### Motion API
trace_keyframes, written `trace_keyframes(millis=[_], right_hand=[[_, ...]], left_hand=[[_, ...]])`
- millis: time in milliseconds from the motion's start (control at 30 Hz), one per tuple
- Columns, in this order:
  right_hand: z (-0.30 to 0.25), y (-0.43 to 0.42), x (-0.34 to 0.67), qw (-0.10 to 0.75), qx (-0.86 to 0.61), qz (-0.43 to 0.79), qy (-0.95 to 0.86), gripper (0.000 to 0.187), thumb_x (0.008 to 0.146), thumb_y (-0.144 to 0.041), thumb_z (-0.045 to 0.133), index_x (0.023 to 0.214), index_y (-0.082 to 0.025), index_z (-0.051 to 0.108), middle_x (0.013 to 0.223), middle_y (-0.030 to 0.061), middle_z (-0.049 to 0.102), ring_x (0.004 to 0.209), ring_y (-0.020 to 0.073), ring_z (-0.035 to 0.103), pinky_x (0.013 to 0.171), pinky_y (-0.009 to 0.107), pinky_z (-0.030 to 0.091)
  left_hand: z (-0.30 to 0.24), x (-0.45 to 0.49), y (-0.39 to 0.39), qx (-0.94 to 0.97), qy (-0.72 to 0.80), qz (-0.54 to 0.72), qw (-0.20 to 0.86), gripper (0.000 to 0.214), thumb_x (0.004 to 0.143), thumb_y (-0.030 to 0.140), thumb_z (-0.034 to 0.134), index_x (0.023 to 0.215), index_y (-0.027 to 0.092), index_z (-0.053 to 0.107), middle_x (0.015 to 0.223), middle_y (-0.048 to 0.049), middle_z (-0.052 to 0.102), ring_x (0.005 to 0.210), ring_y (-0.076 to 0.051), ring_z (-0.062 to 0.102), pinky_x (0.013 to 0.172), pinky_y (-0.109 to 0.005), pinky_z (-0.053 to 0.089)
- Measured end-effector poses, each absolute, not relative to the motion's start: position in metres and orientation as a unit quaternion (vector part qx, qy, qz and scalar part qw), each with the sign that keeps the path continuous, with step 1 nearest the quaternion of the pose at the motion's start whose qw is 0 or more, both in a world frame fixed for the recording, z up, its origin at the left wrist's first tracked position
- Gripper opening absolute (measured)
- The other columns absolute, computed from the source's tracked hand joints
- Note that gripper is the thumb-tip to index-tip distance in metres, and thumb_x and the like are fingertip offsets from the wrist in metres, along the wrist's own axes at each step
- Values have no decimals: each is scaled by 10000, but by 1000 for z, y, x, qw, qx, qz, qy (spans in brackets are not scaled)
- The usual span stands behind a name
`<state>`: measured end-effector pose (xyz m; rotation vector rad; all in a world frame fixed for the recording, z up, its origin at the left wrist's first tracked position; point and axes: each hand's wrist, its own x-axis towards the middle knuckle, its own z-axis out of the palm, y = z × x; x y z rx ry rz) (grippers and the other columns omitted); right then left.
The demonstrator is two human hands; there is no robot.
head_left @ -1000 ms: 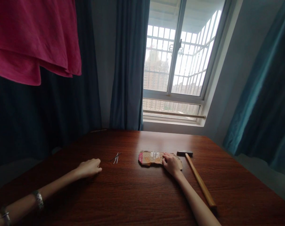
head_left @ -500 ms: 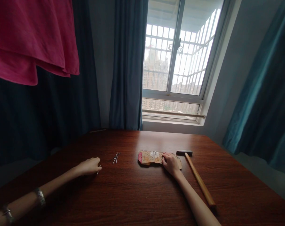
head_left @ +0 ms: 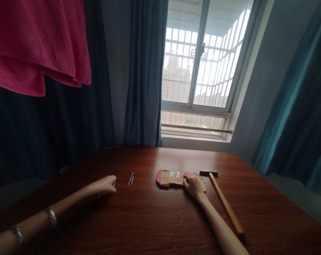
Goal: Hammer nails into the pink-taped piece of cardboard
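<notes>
My left hand [head_left: 107,185] hovers low over the left side of the table, fingers closed in a pinch. The thin nail seen sticking out of them a moment earlier is now hidden behind the fingers. Right of that hand lies a small crossed pile of nails [head_left: 132,179]. My right hand [head_left: 193,185] rests on the right part of a flat, dotted piece of board [head_left: 165,178], thumb and fingers apart. The board has a pink left end, ragged edges and a pale patch with thin upright lines. Beside it lies a hammer [head_left: 225,202], wooden handle towards me.
The brown wooden table [head_left: 149,219] reaches back to a window [head_left: 194,85] with bars outside. Blue curtains [head_left: 143,71] hang behind it and at the right. A pink cloth [head_left: 38,42] hangs at upper left.
My left hand has moved slightly right and turned, so the nail no longer shows. My right hand stays on the board. The whole view has shifted a little.
</notes>
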<state>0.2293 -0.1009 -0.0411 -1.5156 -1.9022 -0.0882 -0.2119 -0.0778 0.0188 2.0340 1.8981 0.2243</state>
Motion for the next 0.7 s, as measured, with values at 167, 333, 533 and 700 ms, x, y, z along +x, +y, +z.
trace_keyframes(millis=[167,333,533,700], right_hand=[[-36,-103,232,370,-565,-41,-736,259,762,-139,493,918,-198,690,1048,81,670,1020,191,570,912,303,420],[-22,-118,223,454,-513,-35,-728,266,776,-140,477,940,-194,680,961,80,670,941,205,578,863,339,443],[-21,-124,196,550,-464,235,-654,181,755,-232,550,826,-181,708,684,37,657,531,131,548,444,228,429],[-17,-125,184,529,-403,423,-615,273,711,-383,643,854,-164,721,519,-16,571,411,83,463,368,200,386]], left_hand=[[43,-175,-79,710,577,136,381,178,591,317,555,645,147,554,467,23,478,402,-141,483,357,-237,398],[41,-110,-94,709,461,279,455,286,658,401,588,762,137,557,561,30,540,400,-97,480,375,-220,425],[18,-32,-109,698,360,372,495,264,704,396,597,720,137,553,528,28,535,383,-80,473,369,-193,417],[9,9,-110,695,309,414,500,268,728,380,601,715,113,583,543,9,551,383,-77,478,350,-189,415]])
